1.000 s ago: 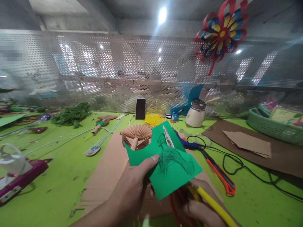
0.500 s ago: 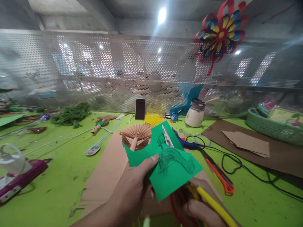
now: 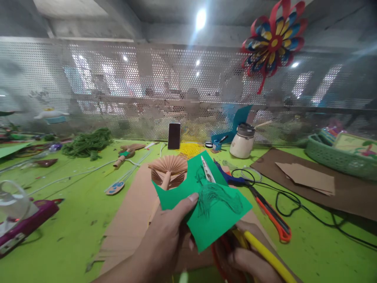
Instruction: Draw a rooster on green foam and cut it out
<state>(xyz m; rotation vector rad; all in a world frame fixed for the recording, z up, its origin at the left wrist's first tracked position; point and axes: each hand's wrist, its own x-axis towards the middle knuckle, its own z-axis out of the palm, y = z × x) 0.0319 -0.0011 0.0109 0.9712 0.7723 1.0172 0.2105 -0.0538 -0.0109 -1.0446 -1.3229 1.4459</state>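
Note:
A piece of green paper point(image 3: 176, 194) with a dark sketch drawn on it is pinched in my left hand point(image 3: 169, 232), the thumb lying on top. My right hand point(image 3: 250, 259) grips scissors point(image 3: 208, 172) below the paper. Only a blade tip shows above the sheet, and red and yellow parts show near the fingers. Most of the scissors is hidden under the paper. Behind the paper a pleated brown paper fan shape point(image 3: 167, 166) with a rolled stem lies on brown cardboard point(image 3: 126, 220).
On the right lie an orange utility knife point(image 3: 273, 218), blue-handled scissors point(image 3: 232, 179), a black cable point(image 3: 312, 212) and a green basket point(image 3: 338, 155). A jar point(image 3: 242, 143) and a phone point(image 3: 174, 136) stand at the back. At left are a purple power strip point(image 3: 32, 220) and green strands point(image 3: 86, 143).
Hardly anything differs. The green paper and both hands keep nearly the same pose, and the whole view has shifted very slightly.

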